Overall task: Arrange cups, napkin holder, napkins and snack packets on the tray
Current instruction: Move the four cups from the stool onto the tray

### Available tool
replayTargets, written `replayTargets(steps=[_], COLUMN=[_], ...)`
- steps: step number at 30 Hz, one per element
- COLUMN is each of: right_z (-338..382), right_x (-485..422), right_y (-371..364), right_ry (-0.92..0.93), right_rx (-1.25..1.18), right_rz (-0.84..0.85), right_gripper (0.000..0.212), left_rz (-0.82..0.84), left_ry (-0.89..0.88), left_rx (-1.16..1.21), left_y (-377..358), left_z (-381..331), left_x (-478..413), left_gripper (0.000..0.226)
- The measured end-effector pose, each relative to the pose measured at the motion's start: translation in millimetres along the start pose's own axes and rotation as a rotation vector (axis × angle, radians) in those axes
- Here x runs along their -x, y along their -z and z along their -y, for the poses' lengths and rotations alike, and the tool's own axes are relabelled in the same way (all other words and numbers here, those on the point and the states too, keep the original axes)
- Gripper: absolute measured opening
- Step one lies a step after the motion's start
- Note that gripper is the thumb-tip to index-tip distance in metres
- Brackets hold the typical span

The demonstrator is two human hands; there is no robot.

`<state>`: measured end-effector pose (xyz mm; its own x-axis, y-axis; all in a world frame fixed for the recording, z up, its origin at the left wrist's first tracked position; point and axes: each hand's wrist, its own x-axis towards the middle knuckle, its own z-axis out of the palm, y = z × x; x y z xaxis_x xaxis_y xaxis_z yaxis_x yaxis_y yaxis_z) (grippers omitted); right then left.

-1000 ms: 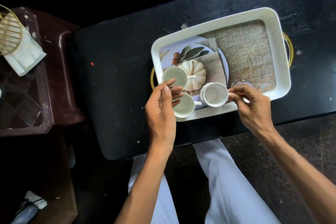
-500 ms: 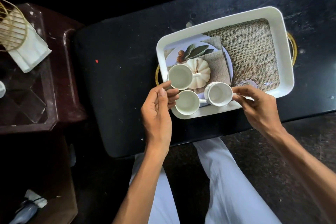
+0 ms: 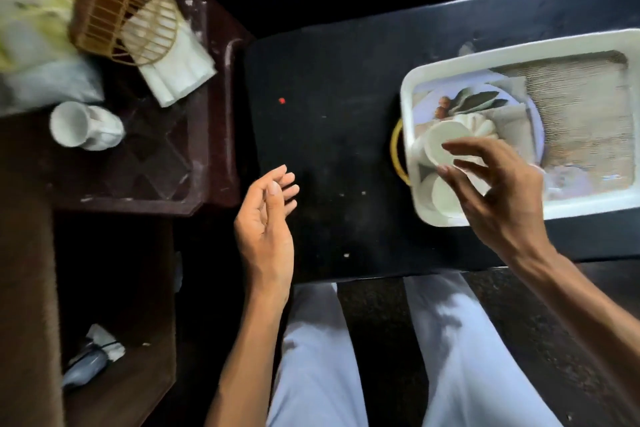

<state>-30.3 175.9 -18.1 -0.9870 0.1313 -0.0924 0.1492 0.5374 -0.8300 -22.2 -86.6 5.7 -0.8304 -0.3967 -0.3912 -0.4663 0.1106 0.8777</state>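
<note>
Head view: the left hand (image 3: 265, 218) is open and empty. The right hand (image 3: 498, 194), fingers spread, holds nothing. The lying cup (image 3: 85, 126) looks hard and breakable; grasp its body.

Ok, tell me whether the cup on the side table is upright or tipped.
Tipped: the cup lies on its side on the side table, its mouth facing left.

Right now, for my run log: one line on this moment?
left hand: open, empty | right hand: open above cups | tray: cups in | napkin holder: side table
</note>
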Motion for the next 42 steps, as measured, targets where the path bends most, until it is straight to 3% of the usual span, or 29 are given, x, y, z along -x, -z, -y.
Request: replayTargets(steps=[14, 22, 32, 42], right_z=[165, 220, 219, 197], right_x=[-44, -68, -77, -45], right_y=[-264, -357, -375, -291], right_ry=[0.106, 0.052, 0.041, -0.073], right_rx=[-0.204, -0.176, -0.135, -0.222], right_rz=[0.256, 0.31, 0.212, 0.154], right_gripper=[0.028, 0.032, 0.011, 0.017], left_rz=[-0.335, -0.275, -0.211, -0.081], left_ry=[-0.047, 0.061, 0.101, 0.165], left_rx=[-0.018, 0.068, 0.129, 0.229], left_y=[191, 219, 218, 175], left_z=[5, -2, -3, -16], left_x=[-122, -199, -199, -142], left_gripper=[0.031, 0.034, 0.03, 0.023])
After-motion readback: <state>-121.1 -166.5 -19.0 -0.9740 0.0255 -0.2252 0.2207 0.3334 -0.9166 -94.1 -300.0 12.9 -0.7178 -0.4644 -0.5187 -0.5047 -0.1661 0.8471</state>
